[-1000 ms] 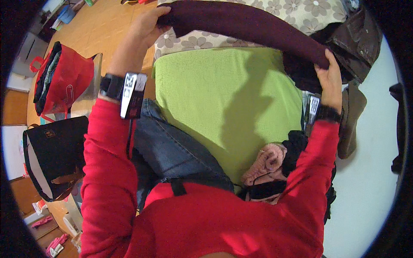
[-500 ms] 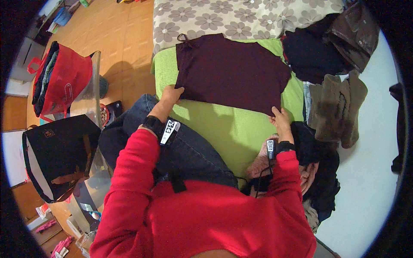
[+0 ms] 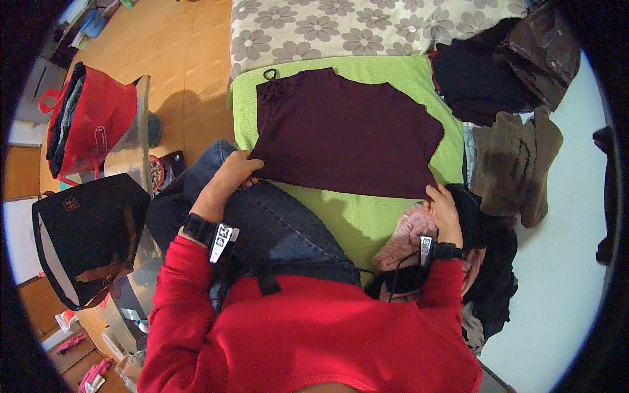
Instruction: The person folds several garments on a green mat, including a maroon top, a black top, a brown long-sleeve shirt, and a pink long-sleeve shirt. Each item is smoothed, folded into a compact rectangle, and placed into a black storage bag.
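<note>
On the green cloth [image 3: 350,219] in the head view lay the dark purple garment [image 3: 347,137], long axis left to right; the left hand [image 3: 236,170] pinched its near-left corner, the right hand [image 3: 444,209] its near-right, most of it forward of both.

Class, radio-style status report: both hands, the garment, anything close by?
Left hand, right hand: gripping near corners. Maroon garment: spread over green cloth. Pink fabric: close beside right hand.
</note>
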The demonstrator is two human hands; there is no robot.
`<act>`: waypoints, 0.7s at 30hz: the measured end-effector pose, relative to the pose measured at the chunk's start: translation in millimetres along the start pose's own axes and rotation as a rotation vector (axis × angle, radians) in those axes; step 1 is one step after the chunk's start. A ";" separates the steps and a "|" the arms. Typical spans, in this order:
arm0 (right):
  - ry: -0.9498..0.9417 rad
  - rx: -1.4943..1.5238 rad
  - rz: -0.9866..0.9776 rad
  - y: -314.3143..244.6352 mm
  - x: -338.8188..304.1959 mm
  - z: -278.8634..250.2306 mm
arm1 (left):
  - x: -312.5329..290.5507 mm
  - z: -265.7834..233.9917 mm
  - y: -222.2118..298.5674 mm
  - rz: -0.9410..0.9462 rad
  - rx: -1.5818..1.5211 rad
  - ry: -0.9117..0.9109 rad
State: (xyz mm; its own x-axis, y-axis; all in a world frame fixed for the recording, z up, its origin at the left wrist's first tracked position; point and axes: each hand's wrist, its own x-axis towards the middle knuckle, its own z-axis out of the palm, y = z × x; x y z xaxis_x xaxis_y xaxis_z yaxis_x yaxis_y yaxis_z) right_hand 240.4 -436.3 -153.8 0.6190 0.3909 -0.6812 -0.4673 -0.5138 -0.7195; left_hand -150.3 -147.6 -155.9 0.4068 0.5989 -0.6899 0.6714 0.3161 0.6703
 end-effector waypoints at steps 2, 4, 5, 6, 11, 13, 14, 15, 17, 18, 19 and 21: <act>-0.032 0.159 -0.038 -10.8 10.6 8.2 | 5.0 1.8 10.0 -0.040 -0.208 -0.086; -0.073 0.220 -0.031 -29.6 24.0 15.7 | 16.1 1.8 21.5 -0.074 -0.524 -0.155; -0.084 0.240 -0.047 -40.1 31.7 19.7 | 23.2 0.3 27.4 -0.107 -0.672 -0.165; -0.076 0.287 -0.031 -50.7 38.6 21.5 | 32.2 -4.7 34.3 -0.147 -0.747 -0.170; -0.187 0.616 -0.091 -92.1 95.0 46.6 | 93.8 -14.1 74.5 0.018 -1.298 -0.198; -0.207 0.718 -0.134 -100.8 120.8 60.1 | 120.5 -9.9 89.1 0.094 -1.402 -0.174; -0.208 0.767 -0.153 -100.8 132.1 68.8 | 131.8 -7.1 93.9 0.120 -1.433 -0.206; -0.213 0.814 -0.187 -99.7 140.5 75.4 | 140.1 -4.1 95.0 0.132 -1.470 -0.214; -0.216 0.679 -0.165 -93.6 149.0 85.6 | 150.7 6.9 92.5 0.145 -1.299 -0.042; -0.228 0.588 -0.224 -91.4 150.3 89.7 | 152.4 11.0 89.3 0.142 -1.242 -0.008; -0.170 0.496 -0.251 -88.8 149.3 93.1 | 153.0 14.6 86.7 0.118 -1.196 0.026; -0.174 0.381 -0.340 -85.8 143.7 96.1 | 150.8 19.3 82.4 0.194 -1.087 0.031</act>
State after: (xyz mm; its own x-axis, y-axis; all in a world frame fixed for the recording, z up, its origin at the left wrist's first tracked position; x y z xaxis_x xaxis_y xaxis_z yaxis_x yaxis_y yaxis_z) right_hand 308.7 -262.7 -202.9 0.6766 0.6243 -0.3905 -0.4746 -0.0358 -0.8795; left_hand -21.7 -45.5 -209.9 0.4201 0.7217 -0.5501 -0.3105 0.6839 0.6602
